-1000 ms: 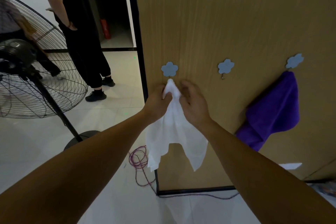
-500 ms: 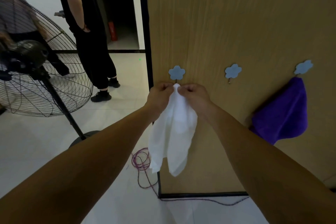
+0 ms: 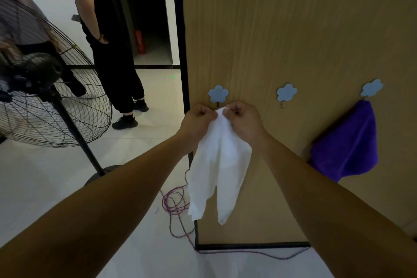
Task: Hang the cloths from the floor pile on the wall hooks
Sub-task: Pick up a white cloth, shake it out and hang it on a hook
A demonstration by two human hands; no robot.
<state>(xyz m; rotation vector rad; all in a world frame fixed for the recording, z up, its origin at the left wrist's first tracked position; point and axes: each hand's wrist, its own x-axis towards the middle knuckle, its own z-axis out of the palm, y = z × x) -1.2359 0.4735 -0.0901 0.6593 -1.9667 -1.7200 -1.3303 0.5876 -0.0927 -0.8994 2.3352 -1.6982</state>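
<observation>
A white cloth (image 3: 220,160) hangs down from its top corner, which both hands pinch against the wooden wall panel (image 3: 293,29). My left hand (image 3: 198,117) and my right hand (image 3: 244,117) are fists on either side of that corner, just under the left blue flower hook (image 3: 218,93). The hook's metal prong sits right above the cloth tip. The middle flower hook (image 3: 286,92) is bare. A purple cloth (image 3: 347,149) hangs from the right flower hook (image 3: 371,88). The floor pile is out of view.
A large black standing fan (image 3: 52,106) is on the left, its base (image 3: 101,174) near my left arm. A person in black (image 3: 108,40) stands by the doorway. A purple cord (image 3: 176,205) lies coiled on the white floor at the panel's foot.
Both hands have raised the white cloth's top corner closer to the left hook, and the cloth has gathered into a narrower drape. The view has shifted slightly.
</observation>
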